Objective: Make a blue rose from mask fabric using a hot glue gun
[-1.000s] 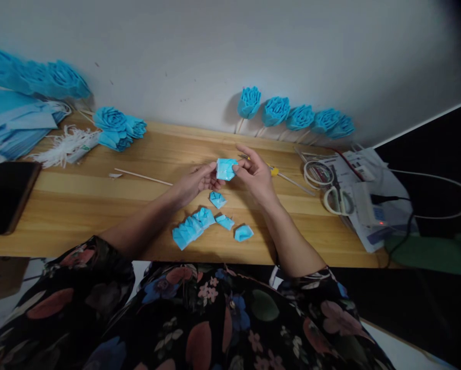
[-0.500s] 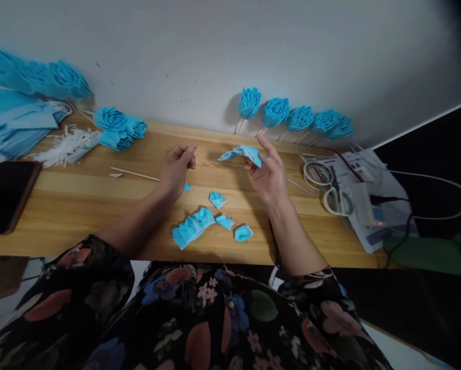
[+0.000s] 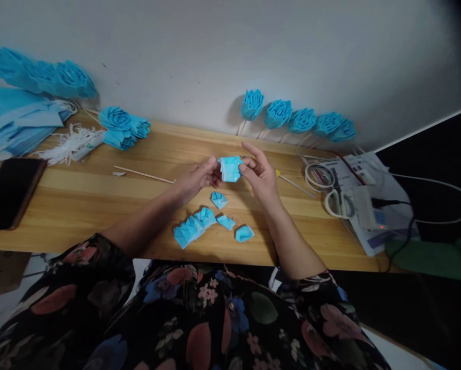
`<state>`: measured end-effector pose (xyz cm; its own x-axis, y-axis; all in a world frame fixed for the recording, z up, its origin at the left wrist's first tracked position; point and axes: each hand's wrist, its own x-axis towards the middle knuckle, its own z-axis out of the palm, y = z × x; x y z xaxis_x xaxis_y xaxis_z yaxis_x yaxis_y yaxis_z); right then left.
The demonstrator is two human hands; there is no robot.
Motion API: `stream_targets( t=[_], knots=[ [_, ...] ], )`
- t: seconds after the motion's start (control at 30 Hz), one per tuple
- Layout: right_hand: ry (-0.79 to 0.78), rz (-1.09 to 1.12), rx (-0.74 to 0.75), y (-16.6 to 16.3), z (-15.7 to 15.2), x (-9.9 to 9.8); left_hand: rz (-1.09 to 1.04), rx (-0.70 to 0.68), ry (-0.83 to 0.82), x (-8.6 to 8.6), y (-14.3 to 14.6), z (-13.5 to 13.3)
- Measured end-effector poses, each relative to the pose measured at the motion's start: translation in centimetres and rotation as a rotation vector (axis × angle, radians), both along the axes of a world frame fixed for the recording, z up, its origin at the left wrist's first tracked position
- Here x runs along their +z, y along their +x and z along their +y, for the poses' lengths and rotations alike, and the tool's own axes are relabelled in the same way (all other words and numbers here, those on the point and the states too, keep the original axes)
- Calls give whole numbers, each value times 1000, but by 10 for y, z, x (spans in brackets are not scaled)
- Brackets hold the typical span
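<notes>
A folded blue piece (image 3: 230, 169) is held up over the worktop (image 3: 99, 205), roughly midway between its front and back edges. The right hand (image 3: 259, 177) has its grip clamped on the piece's right side, thumb across the front; the left hand (image 3: 197, 180) has its grip clamped on the left edge. Beneath, toward the front edge, lie three small blue folds (image 3: 244, 233) and, beside them, a pleated blue strip (image 3: 194, 226). A thin stick (image 3: 143, 173) lies left of the left hand, its tip near the wrist. Along the back edge, blue flowers on sticks (image 3: 278, 113) lean at the wall, right of centre. Toward the right end are white-handled scissors (image 3: 339, 204); near the left end lie a dark phone (image 3: 13, 192) and, behind it, a bundle of white cords (image 3: 73, 144).
</notes>
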<state>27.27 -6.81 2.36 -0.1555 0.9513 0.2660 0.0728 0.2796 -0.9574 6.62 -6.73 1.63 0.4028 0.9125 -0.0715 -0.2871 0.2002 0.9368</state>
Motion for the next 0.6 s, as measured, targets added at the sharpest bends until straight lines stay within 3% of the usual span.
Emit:
stream_targets(
  t=[0.1,0.23,0.6],
  knots=[
    [19,-97,7,-1,-2,0,-69,-33,-82,-2,-1,2],
    [1,-191,-8,-1,-3,1,-85,36,-120,0,-3,1],
    [-20,-204,-43,-2,-5,2,-41,111,-47,0,-2,0]
  ],
)
